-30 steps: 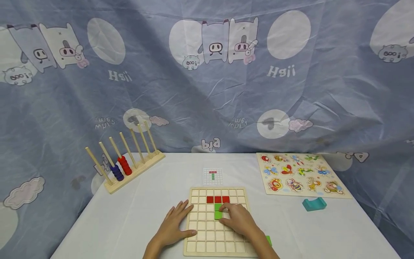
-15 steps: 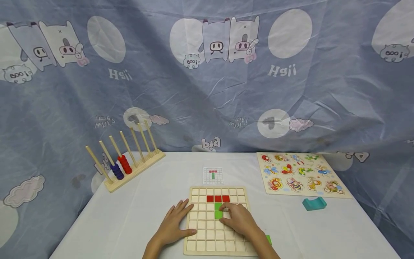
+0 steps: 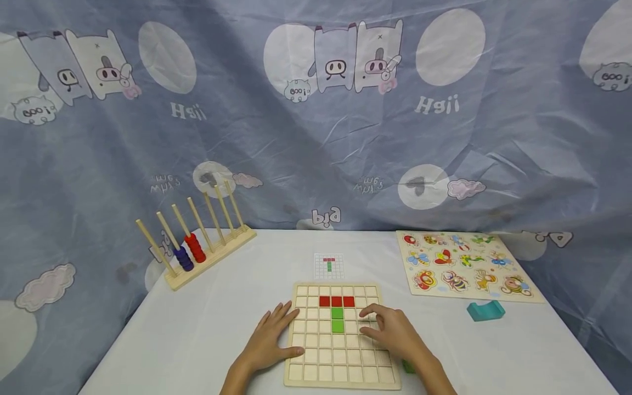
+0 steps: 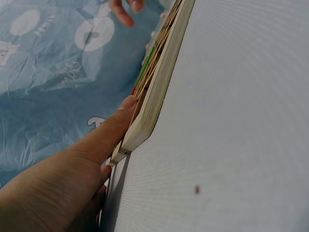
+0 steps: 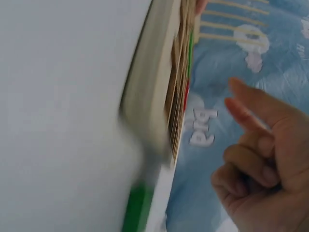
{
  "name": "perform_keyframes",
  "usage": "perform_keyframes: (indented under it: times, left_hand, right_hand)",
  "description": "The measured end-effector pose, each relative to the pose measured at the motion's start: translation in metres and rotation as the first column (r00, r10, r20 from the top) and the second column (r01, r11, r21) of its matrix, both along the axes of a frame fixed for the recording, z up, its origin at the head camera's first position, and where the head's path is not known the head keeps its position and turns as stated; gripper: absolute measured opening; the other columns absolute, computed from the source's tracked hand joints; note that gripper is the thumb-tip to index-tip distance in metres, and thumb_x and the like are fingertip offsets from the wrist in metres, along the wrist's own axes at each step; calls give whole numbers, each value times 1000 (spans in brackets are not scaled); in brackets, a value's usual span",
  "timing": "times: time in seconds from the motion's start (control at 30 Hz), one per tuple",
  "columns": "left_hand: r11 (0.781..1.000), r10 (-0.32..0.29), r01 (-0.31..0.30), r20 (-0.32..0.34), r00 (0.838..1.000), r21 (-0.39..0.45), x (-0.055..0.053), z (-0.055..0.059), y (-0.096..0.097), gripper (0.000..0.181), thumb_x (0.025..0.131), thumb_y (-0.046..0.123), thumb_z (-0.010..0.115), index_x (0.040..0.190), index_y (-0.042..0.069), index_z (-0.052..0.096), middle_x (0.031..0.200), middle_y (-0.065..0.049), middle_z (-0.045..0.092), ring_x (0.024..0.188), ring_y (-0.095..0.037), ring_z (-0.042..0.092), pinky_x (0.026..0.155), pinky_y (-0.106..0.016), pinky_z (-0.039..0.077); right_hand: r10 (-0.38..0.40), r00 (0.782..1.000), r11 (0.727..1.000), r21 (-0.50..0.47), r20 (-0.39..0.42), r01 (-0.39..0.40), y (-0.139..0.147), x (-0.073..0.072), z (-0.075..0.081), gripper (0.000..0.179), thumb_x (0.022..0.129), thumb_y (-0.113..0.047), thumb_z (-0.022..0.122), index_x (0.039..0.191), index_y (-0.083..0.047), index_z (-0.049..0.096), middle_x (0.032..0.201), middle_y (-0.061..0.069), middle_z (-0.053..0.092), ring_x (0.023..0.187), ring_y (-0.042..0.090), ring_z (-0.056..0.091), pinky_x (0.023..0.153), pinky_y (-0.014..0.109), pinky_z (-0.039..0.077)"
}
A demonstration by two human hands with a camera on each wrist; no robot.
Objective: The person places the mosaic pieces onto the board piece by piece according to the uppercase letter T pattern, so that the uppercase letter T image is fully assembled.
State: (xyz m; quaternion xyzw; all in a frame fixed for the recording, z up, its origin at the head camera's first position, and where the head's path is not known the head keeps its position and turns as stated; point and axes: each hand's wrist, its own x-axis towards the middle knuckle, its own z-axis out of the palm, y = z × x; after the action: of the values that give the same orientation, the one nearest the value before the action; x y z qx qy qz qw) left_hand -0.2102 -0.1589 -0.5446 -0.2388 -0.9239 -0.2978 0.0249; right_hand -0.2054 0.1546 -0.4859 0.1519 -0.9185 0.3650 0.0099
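Observation:
A wooden grid board (image 3: 312, 357) lies on the table. Set in its cells are three red tiles (image 3: 337, 301) in a row, with two green tiles (image 3: 338, 319) in a column beneath the middle one. My left hand (image 3: 266, 341) rests on the board's left edge, fingers spread and thumb over the rim. Above the board's right side hovers my right hand (image 3: 392, 332); its thumb and index finger stand apart with nothing between them, and the right wrist view shows the other fingers curled. Another green piece (image 3: 408, 366) sits beside the board, partly hidden by the right forearm.
Behind the board lies a printed pattern card (image 3: 328, 266). A peg rack (image 3: 212, 258) with blue and red beads stands at the back left. At the right are an insect puzzle board (image 3: 464, 265) and a teal curved block (image 3: 486, 311). A patterned curtain (image 3: 316, 137) hangs behind the table.
My right hand has moved right, off the lower green tile, which stays in its cell. My left hand keeps its place on the board. The head view has shifted slightly.

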Motion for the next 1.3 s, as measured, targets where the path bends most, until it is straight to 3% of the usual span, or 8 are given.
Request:
perform_keyframes:
  times: [0.23, 0.4, 0.53, 0.7, 0.8, 1.1, 1.3]
  left_hand:
    - [1000, -5, 5, -3, 1000, 3, -1, 0, -2, 88, 74, 63, 62, 141, 13, 38, 150, -10, 25, 137, -33, 18, 108, -57, 10]
    - [1000, 5, -5, 22, 1000, 5, -1, 0, -1, 88, 73, 63, 63, 141, 14, 38, 150, -9, 25, 137, -33, 17, 108, -56, 10]
    - [1000, 14, -14, 36, 999, -2, -1, 0, 0, 88, 73, 63, 63, 142, 15, 38, 150, -8, 24, 138, -32, 16, 108, -55, 9]
    - [1000, 10, -10, 27, 1000, -1, -1, 1, 0, 88, 73, 63, 64, 141, 14, 39, 150, -9, 25, 137, -33, 17, 108, -56, 10]
    - [1000, 10, -9, 24, 1000, -6, -1, 0, -1, 88, 73, 64, 63, 141, 14, 38, 150, -9, 25, 137, -32, 17, 108, -55, 10]
    - [1000, -9, 9, -14, 1000, 9, 0, -4, -1, 86, 74, 62, 62, 140, 12, 39, 149, -12, 27, 136, -35, 20, 106, -58, 12]
    - [1000, -6, 6, -15, 1000, 6, -1, -4, -1, 86, 74, 63, 62, 141, 13, 39, 149, -11, 27, 136, -35, 20, 107, -58, 12]
  right_hand:
    - [-72, 996, 997, 9, 50, 72, 43, 16, 7, 28, 72, -25, 79, 97, -21, 67, 49, -7, 34, 42, 3, 26, 40, 20, 29]
    - [-66, 994, 998, 24, 91, 64, 71, 29, 4, 31, 70, -30, 79, 98, -21, 67, 50, -8, 33, 44, 2, 26, 42, 20, 29]
    - [-22, 984, 1000, -4, 175, 23, 90, 36, -4, 35, 70, -33, 79, 101, -20, 67, 52, -7, 32, 45, 2, 27, 44, 21, 29]
    - [51, 949, 999, -30, 311, -44, 102, 37, -17, 40, 68, -36, 79, 101, -18, 67, 54, -6, 37, 47, 4, 34, 44, 22, 30]
    - [84, 935, 996, -41, 344, -75, 104, 37, -23, 39, 67, -35, 80, 100, -17, 67, 54, -5, 40, 48, 4, 36, 43, 22, 30]
    - [80, 940, 997, -25, 333, -76, 104, 37, -27, 32, 68, -32, 80, 93, -16, 66, 54, -4, 40, 48, 5, 37, 43, 21, 30]
    - [28, 973, 1000, -9, 230, -26, 98, 35, -23, 32, 71, -33, 78, 96, -16, 66, 52, -7, 37, 46, 3, 33, 43, 20, 30]
